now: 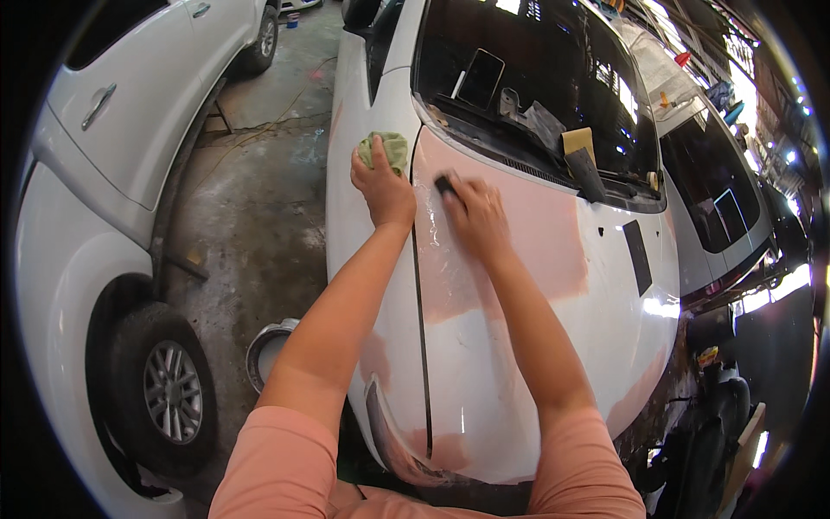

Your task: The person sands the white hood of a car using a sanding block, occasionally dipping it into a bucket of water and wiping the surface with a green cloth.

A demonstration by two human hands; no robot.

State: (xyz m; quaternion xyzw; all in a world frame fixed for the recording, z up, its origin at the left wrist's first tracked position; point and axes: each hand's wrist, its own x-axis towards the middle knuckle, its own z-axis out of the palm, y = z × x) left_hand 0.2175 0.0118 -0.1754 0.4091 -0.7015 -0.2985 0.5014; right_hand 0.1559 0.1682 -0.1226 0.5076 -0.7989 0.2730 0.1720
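Note:
My left hand [385, 190] grips a crumpled light-green cloth [385, 147] at the white fender [370, 268], beside the seam along the car's hood. My right hand [474, 214], somewhat blurred, presses a small dark block [444, 185] onto a pink patch [536, 242] on the hood [519, 337], where wet streaks show. A dark rectangular strip [637, 258] lies on the hood's right side. At the windshield base are a phone [481, 80], a yellow sheet [577, 138] with a dark piece over it, and some clear plastic [543, 123].
A white vehicle [125, 173] stands to my left across the concrete floor [251, 190]. A silver bowl-like object [259, 350] sits by the car's front left. Another vehicle [709, 190] is at the right, with dark parts and boards [743, 424] below it.

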